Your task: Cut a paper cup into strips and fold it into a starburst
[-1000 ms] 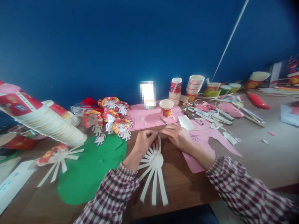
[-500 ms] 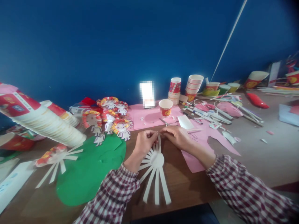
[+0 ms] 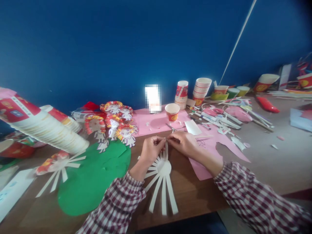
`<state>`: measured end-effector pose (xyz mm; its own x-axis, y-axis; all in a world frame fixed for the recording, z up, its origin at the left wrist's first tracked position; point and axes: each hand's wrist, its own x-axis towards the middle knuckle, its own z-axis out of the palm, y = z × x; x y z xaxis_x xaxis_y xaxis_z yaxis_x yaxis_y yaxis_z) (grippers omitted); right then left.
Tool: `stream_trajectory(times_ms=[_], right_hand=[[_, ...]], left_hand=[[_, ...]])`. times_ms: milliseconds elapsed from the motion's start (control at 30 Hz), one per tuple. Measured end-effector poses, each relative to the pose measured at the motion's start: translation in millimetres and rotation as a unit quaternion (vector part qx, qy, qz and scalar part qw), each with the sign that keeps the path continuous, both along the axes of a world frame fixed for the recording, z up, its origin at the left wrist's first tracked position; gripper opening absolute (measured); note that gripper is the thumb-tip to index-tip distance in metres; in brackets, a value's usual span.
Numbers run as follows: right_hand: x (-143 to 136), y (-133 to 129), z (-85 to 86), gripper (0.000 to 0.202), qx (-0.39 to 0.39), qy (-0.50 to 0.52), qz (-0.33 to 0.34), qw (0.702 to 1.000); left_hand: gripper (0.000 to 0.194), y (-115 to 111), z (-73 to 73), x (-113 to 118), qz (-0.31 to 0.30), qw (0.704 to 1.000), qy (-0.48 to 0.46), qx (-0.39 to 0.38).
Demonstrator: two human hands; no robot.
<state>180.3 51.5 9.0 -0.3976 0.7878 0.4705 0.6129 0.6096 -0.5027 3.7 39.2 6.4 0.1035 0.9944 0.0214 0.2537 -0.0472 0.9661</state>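
Note:
A white paper cup cut into strips (image 3: 164, 168) lies spread on the brown table, its round base in the middle and the strips fanning outward. My left hand (image 3: 151, 150) pinches the far end of one strip between thumb and finger. Against it from the other side, my right hand (image 3: 182, 143) has its fingertips closed on the same strip end. The very tip is hidden by the fingers. Left of my arms is a green paper shape (image 3: 95, 182), with another strip-cut cup (image 3: 57, 165) partly over its edge.
Stacked paper cups (image 3: 46, 126) lean at the left. Behind my hands, a single paper cup (image 3: 172, 112) stands on pink paper (image 3: 151, 125), near scissors (image 3: 171, 127). Paper figures with red-yellow rings (image 3: 114, 122) lie left; pens and scraps (image 3: 219, 118) spread right.
My right hand's fingertips have come slightly closer to the left hand's at the strip end. The view has shifted a little; the cut cup stays in place.

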Motion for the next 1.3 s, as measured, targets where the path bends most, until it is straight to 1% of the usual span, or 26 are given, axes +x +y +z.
stream_trajectory(times_ms=[133,267,467,600,767,933,1300], right_hand=[[0.0,-0.3,1.7,0.008,-0.001,0.002,0.002,1.000],[0.7,0.4,3.4,0.009,-0.008,0.004,0.001,1.000],[0.9,0.7,2.0,0.008,-0.003,0.006,0.007,1.000],[1.0,0.5,1.7,0.009,0.004,0.011,0.012,1.000],[1.3,0.2,2.1,0.010,0.020,0.013,0.021,0.999],[0.6,0.0,-0.4,0.009,0.041,0.014,0.027,0.999],[-0.5,0.8,-3.2,0.006,0.042,0.009,0.026,0.999]], left_hand=[[0.026,0.6,-1.4,0.9,-0.009,0.999,-0.031,-0.011],[0.028,0.6,-2.1,1.4,-0.018,0.997,-0.068,-0.023],[0.027,1.1,-2.6,-0.2,-0.025,0.998,-0.051,-0.029],[0.029,1.2,-0.3,-0.2,-0.030,0.998,-0.054,-0.034],[0.033,0.4,3.5,0.8,-0.015,0.997,-0.051,-0.052],[0.033,1.0,0.1,0.2,-0.013,0.998,-0.042,-0.039],[0.032,2.1,-8.0,-2.1,-0.017,0.999,-0.044,-0.005]])
